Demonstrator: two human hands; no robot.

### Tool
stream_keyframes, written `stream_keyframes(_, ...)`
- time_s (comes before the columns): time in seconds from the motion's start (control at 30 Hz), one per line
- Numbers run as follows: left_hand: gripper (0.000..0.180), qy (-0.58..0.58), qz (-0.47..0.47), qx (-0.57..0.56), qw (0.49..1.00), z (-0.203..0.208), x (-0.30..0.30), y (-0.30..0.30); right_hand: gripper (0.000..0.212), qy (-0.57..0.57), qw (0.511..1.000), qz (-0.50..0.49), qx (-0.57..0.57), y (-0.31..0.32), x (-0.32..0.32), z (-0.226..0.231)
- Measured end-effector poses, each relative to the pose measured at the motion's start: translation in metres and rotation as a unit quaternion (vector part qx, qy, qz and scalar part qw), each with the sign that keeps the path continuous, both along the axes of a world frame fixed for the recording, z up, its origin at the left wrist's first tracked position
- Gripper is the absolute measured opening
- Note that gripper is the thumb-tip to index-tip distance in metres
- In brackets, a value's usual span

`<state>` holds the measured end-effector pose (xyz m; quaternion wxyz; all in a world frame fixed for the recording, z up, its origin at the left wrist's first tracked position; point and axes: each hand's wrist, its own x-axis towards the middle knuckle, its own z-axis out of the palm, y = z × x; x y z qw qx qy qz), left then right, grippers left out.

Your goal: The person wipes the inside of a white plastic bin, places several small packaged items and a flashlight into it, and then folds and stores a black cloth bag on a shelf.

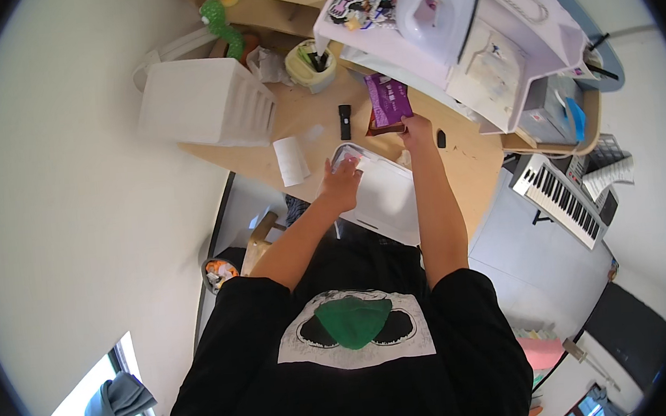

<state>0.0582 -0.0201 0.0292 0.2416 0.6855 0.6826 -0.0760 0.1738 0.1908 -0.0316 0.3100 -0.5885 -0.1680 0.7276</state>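
Note:
My right hand is closed on the lower edge of a purple snack packet, over the wooden table. Just under that packet, a dark red-brown packet shows in part. My left hand has its fingers apart above the far left corner of a white plastic bin with a rounded rim. Close to those fingertips is something small and pinkish, too small to make out. A black flashlight lies beyond the bin, and a white paper roll lies left of my left hand.
A small black object lies right of my right hand. At the back left are a white slatted crate and a pale yellow container. A lilac shelf overhangs the back right. A keyboard stands farther right.

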Motion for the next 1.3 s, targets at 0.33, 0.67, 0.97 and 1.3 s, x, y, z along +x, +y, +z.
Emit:
stream_keyframes(0.33,0.04,-0.256,0.212,0.195,0.923,0.002,0.008,0.003,0.021,0.137,0.99,-0.018,0.014,-0.135,0.095,0.118)
stream_keyframes(0.67,0.028,-0.728,0.382,-0.159,0.547,0.038,0.053,0.004,0.023,-0.19,0.964,0.1,0.157,-0.224,0.132,0.107)
stream_keyframes(0.97,0.022,-0.654,0.428,-0.199,0.592,-0.014,0.079,-0.012,0.038,-0.406,0.881,0.172,0.171,-0.26,0.136,0.102)
stream_keyframes(1.3,0.015,-0.612,0.461,-0.284,0.576,-0.071,0.085,0.007,0.024,-0.459,0.878,0.037,0.131,-0.287,0.171,0.091)
